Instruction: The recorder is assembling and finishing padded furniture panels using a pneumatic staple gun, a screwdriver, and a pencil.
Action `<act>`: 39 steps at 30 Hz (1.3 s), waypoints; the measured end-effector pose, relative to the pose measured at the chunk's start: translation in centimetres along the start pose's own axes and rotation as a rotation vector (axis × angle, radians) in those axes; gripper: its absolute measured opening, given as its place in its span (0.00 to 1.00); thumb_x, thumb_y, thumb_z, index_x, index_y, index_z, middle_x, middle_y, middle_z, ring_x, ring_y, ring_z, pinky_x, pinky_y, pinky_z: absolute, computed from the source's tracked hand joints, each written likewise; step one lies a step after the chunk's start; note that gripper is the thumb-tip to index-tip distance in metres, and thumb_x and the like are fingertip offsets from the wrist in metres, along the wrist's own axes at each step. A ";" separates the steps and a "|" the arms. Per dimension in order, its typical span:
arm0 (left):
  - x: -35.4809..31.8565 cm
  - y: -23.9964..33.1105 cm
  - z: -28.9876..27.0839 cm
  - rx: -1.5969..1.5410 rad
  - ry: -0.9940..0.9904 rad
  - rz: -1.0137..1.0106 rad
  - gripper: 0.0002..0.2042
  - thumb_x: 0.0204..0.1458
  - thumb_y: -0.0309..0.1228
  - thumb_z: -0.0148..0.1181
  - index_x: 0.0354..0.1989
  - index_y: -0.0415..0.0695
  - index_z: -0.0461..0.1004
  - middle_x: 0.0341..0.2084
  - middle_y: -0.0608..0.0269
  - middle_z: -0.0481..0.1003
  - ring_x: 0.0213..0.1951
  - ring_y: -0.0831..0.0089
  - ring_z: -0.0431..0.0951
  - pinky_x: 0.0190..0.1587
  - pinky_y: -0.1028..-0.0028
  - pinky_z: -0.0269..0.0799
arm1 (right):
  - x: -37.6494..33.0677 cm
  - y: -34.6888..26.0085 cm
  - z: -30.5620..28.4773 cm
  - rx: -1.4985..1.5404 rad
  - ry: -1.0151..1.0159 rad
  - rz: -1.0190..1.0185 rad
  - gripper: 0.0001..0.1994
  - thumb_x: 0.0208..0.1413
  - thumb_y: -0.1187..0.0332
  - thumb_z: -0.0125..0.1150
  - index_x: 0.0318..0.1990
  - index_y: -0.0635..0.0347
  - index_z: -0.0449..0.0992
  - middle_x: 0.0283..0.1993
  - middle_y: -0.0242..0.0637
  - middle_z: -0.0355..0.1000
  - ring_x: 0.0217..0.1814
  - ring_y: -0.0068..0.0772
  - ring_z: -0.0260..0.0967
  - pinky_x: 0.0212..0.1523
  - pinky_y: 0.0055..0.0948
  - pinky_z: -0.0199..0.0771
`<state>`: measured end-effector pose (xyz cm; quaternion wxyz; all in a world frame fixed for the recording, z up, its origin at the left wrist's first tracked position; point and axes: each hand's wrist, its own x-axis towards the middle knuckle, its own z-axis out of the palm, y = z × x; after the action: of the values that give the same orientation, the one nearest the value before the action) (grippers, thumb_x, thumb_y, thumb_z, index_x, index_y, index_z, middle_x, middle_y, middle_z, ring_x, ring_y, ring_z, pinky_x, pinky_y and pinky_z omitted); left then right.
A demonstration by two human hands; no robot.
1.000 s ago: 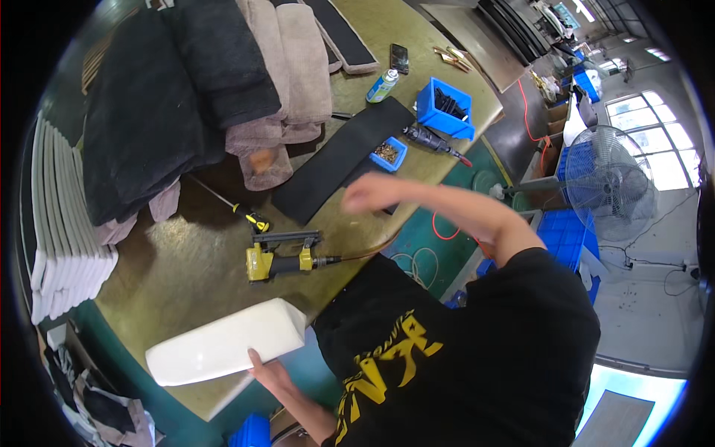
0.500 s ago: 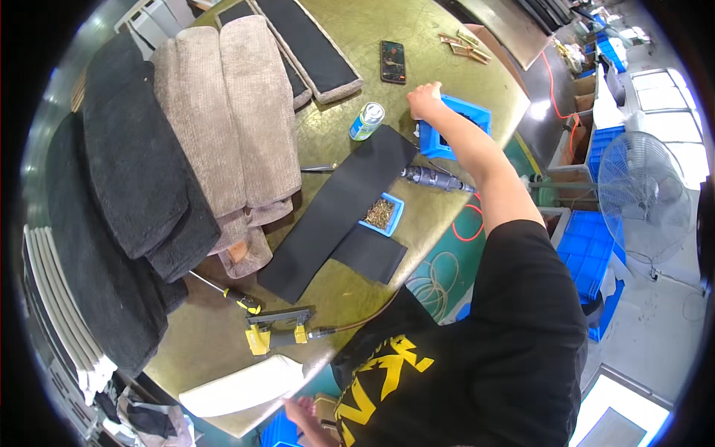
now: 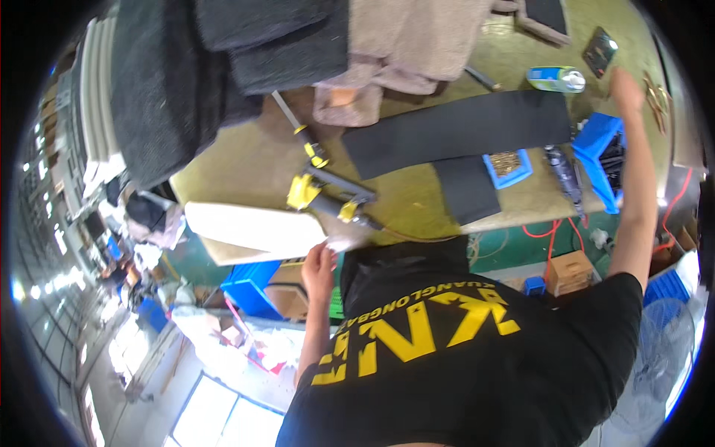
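My left hand (image 3: 320, 262) grips the near end of a long white panel (image 3: 249, 227) that lies along the table's near edge. My right arm stretches out to the far right, with my right hand (image 3: 624, 91) raised over the table just beyond a blue bin (image 3: 592, 149). That hand is blurred and I cannot tell whether it holds anything. A yellow and black staple gun (image 3: 322, 195) lies just past the panel. A long black strip (image 3: 454, 130) crosses the olive tabletop (image 3: 246, 160).
A small blue tray of brass bits (image 3: 508, 165), a dark power tool (image 3: 562, 175), a can (image 3: 555, 78) and a phone (image 3: 599, 48) lie near the bin. Black (image 3: 171, 74) and beige (image 3: 406, 37) fabric rolls fill the far side. A yellow-handled screwdriver (image 3: 307, 143) lies near them.
My view has swung round over the table. My right hand reached out to the blue bin and now sits just beyond it. My left hand stays on the white panel.
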<state>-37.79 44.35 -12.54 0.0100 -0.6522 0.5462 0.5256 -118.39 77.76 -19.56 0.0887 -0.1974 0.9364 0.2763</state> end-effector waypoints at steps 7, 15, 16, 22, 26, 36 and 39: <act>-3.3 10.0 4.9 0.309 -0.125 0.695 0.18 0.62 0.31 0.65 0.58 0.37 0.76 0.49 0.47 0.81 0.51 0.57 0.83 0.56 0.63 0.77 | -25.0 -2.1 -14.8 0.690 0.366 -0.365 0.12 0.72 0.66 0.54 0.56 0.59 0.78 0.50 0.51 0.79 0.53 0.54 0.79 0.48 0.42 0.77; -1.7 6.8 0.2 0.385 -0.434 0.852 0.14 0.65 0.34 0.59 0.55 0.40 0.74 0.41 0.45 0.80 0.42 0.45 0.82 0.42 0.54 0.78 | -48.5 -35.2 -17.8 1.453 -0.209 -0.855 0.09 0.62 0.72 0.65 0.47 0.60 0.77 0.40 0.44 0.75 0.41 0.48 0.76 0.44 0.35 0.76; -0.9 4.7 -2.0 0.424 -0.381 0.803 0.13 0.66 0.36 0.57 0.53 0.42 0.73 0.39 0.47 0.81 0.40 0.46 0.82 0.40 0.52 0.78 | -49.7 -37.9 -16.9 1.687 -0.399 -0.721 0.16 0.62 0.70 0.65 0.55 0.59 0.73 0.48 0.47 0.74 0.46 0.51 0.75 0.48 0.39 0.76; 4.9 -6.1 -14.0 0.187 -0.225 0.708 0.10 0.68 0.33 0.56 0.47 0.37 0.74 0.28 0.45 0.78 0.31 0.48 0.81 0.34 0.59 0.75 | -54.8 -48.3 -9.2 0.588 -0.047 -0.636 0.30 0.61 0.60 0.67 0.67 0.57 0.63 0.56 0.52 0.69 0.53 0.61 0.72 0.50 0.50 0.76; 6.4 -8.2 -18.6 -0.163 -0.410 0.370 0.11 0.69 0.34 0.54 0.48 0.38 0.74 0.29 0.59 0.78 0.25 0.71 0.79 0.31 0.70 0.74 | -53.8 -48.9 -8.0 0.741 0.041 -0.660 0.25 0.63 0.59 0.66 0.64 0.54 0.67 0.43 0.48 0.74 0.42 0.58 0.74 0.42 0.53 0.76; 9.3 -8.7 -20.4 -0.847 -0.596 0.107 0.12 0.72 0.36 0.53 0.54 0.41 0.74 0.43 0.61 0.79 0.40 0.74 0.81 0.47 0.72 0.79 | -55.7 -48.7 -12.8 1.521 -0.792 -0.258 0.12 0.73 0.52 0.54 0.46 0.48 0.73 0.22 0.21 0.59 0.17 0.14 0.52 0.17 0.21 0.49; 8.6 -7.4 -20.1 -0.944 -0.660 0.066 0.13 0.73 0.37 0.52 0.55 0.42 0.73 0.45 0.58 0.80 0.42 0.70 0.83 0.48 0.70 0.80 | -55.4 -49.0 -13.1 1.438 -0.732 -0.262 0.11 0.74 0.53 0.52 0.45 0.49 0.72 0.22 0.21 0.60 0.16 0.14 0.52 0.16 0.21 0.50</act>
<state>-20.18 29.46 -13.66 -0.1285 -0.3700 0.2405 0.8881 -48.39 50.58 -17.07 0.5253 -0.0974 0.7659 -0.3578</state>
